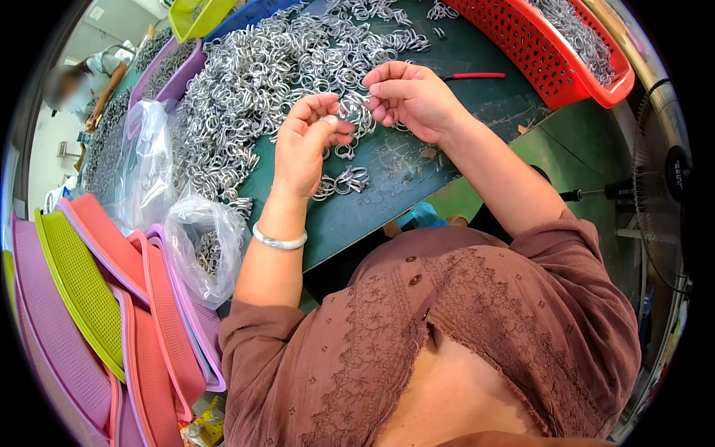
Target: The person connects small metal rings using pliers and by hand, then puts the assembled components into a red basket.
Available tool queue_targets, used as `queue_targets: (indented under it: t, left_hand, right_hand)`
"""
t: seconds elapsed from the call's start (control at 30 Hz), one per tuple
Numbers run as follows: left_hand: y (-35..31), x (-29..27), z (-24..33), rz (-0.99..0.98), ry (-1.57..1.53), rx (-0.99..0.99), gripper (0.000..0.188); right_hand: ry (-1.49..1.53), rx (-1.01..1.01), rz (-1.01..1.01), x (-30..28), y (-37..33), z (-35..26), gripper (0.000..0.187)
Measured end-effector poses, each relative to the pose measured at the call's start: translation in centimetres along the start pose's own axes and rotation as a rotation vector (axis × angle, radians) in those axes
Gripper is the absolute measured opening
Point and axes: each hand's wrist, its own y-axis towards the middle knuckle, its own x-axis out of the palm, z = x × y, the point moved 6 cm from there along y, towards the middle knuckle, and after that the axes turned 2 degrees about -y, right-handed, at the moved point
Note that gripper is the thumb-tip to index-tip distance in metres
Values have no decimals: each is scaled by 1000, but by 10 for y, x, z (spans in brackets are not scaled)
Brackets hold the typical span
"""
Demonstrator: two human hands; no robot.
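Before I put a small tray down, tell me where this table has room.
Green tabletop shows bare between the ring heap and the red basket, beside the red handle. Another patch runs between the loose rings and the near edge. Crowded: under the heap, beyond the left hand; and the lower left, packed with plastic baskets.

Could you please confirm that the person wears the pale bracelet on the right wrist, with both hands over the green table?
Not quite: in the head view, the pale bracelet is on the left wrist, not the right. The left hand and right hand are indeed over the green table.
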Motion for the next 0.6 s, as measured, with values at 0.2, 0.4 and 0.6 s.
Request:
queue_targets:
  t: [0.2,0.4,0.6]
  left_hand:
    - [-2,0,-5,-13,71,-60,17]
    - [0,-10,-9,35,-7,-93,18]
    - [-1,3,-4,-56,186,-21,22]
  right_hand:
    - [25,23,6,-1,0,1,5]
    - [31,64,-115,2,0,4,4]
    - [-96,56,-161,7,-4,1,5]
